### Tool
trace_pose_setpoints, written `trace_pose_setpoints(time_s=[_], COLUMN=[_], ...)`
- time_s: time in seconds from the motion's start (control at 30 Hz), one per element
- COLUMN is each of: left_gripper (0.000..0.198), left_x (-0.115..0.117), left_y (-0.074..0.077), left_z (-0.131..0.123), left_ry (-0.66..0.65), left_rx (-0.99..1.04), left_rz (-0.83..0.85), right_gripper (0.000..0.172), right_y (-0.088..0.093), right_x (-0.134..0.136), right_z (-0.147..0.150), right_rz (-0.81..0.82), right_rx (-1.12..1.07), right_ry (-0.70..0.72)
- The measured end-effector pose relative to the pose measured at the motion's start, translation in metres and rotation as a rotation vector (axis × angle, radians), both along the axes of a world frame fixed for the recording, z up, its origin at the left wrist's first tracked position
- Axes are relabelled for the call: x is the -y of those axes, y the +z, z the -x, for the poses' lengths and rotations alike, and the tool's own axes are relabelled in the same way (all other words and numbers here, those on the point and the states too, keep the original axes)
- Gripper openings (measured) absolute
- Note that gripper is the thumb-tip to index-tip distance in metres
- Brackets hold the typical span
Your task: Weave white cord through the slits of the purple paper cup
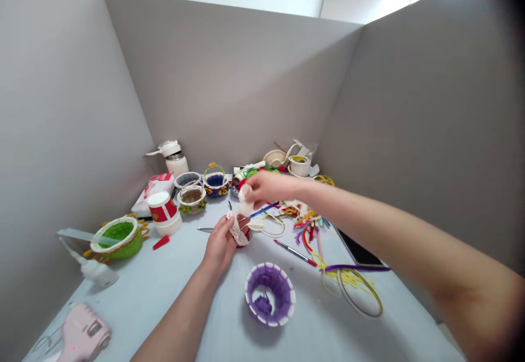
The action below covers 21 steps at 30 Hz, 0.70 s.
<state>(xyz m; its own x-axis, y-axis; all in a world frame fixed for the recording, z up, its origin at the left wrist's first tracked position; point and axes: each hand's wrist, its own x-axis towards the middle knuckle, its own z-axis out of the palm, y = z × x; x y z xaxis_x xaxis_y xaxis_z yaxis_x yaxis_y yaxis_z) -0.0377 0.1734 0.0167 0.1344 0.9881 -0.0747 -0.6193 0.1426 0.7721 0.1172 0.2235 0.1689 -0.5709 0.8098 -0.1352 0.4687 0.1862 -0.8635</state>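
Note:
My left hand [219, 241] is closed around a small red piece whose kind I cannot make out. White lace trim [237, 232] runs along that piece beside my fingers. Just above it, my right hand [264, 187] pinches a pale white, soft-looking piece [245, 200]. A blue stick or pen [266, 207] lies close behind both hands. In front of them stands a purple woven cup [289, 302] with white upright ribs, and a ball of purple yarn [263, 304] sits inside.
Small woven baskets [191, 197] and a red-and-white tub [162, 206] stand left. A green basket [123, 248], glue bottle [96, 272] and pink glue gun [84, 332] line the left edge. Colourful yarn [307, 220], a pen [295, 252] and a dark tablet [359, 250] lie right. Grey partitions [233, 77] surround the table.

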Motion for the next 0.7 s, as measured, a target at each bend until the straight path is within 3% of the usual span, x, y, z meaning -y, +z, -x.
trace_pose_setpoints(time_s=[0.07,0.17,0.27,0.43,0.6,0.7], left_gripper=[0.025,0.04,0.047,0.057,0.049,0.048], left_x=[0.0,0.002,0.004,0.003,0.001,0.001], left_y=[-0.002,-0.004,-0.003,-0.002,-0.003,-0.004], left_z=[-0.003,-0.005,-0.003,0.0,-0.002,-0.003], left_ry=[-0.023,-0.137,-0.124,-0.074,-0.072,-0.078], left_rx=[0.024,0.066,0.032,0.038,0.039,0.034], left_rz=[-0.04,0.027,0.069,0.103,0.094,0.099], right_gripper=[0.003,0.03,0.035,0.035,0.035,0.033], right_y=[-0.024,-0.041,-0.043,-0.043,-0.058,-0.051], right_x=[0.002,-0.018,-0.066,-0.148,-0.183,-0.196], right_z=[0.0,-0.005,-0.016,-0.037,-0.038,-0.031], right_rz=[0.061,0.064,-0.11,-0.359,-0.421,-0.494], right_rx=[0.085,0.219,0.403,0.521,0.514,0.425], right_ry=[0.078,0.107,-0.207,-0.583,-0.691,-0.734])
